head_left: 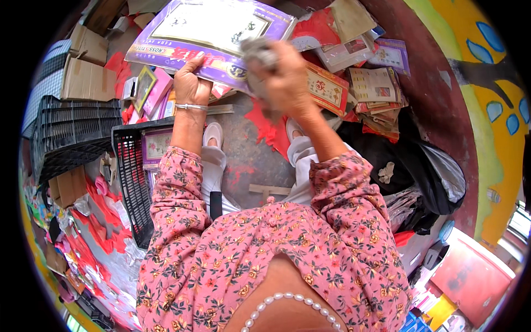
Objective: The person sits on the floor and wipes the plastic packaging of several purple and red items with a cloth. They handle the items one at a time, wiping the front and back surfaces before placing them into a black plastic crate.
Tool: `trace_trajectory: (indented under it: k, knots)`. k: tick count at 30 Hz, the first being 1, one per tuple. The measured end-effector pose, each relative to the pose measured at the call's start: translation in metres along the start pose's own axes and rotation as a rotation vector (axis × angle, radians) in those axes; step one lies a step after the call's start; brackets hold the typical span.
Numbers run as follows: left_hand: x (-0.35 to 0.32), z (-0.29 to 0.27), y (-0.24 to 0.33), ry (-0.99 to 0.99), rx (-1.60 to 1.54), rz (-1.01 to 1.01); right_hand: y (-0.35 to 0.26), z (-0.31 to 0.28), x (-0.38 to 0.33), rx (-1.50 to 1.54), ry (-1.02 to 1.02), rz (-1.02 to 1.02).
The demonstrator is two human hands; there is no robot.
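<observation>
A large flat purple package (pixel 213 25) in shiny clear plastic, with a framed picture printed on it, is held up in front of me. My left hand (pixel 192 87) grips its near edge, thumb on top and the other fingers mostly hidden beneath. My right hand (pixel 289 80), smeared by motion, is closed around a crumpled grey rag (pixel 259 58). The rag lies over the right part of the package and seems to touch its face. Behind and below my right hand, an orange-red flat package (pixel 327 87) lies on the floor pile.
Stacked booklets and packages (pixel 379 91) lie to the right, near a black plastic bag (pixel 406 166). At left are a black crate (pixel 133 188), stacked black crates (pixel 72 130) and cardboard boxes (pixel 88 80). Red scraps (pixel 268 130) litter the floor between my feet.
</observation>
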State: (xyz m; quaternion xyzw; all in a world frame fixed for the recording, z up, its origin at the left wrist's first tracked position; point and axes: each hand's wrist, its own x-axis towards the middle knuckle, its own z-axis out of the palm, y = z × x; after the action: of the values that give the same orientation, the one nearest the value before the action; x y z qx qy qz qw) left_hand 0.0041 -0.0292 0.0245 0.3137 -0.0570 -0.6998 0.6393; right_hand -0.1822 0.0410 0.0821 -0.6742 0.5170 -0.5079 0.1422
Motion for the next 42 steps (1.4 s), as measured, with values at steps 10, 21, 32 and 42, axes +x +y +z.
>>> trace_trajectory:
  k: [10, 21, 32, 42]
  knots:
    - [-0.002, 0.009, 0.007, 0.093, -0.016, 0.080, 0.003, 0.008, -0.050, -0.289, -0.353, -0.362]
    - [-0.006, 0.010, -0.008, -0.073, 0.122, 0.179, -0.003, 0.002, -0.009, -0.185, -0.040, -0.200]
    - [-0.005, 0.010, 0.004, 0.052, -0.040, 0.069, 0.009, -0.006, -0.048, -0.299, -0.505, -0.314]
    - [-0.022, 0.019, -0.024, -0.201, 0.110, 0.110, -0.023, -0.048, 0.019, 0.838, 0.468, 0.447]
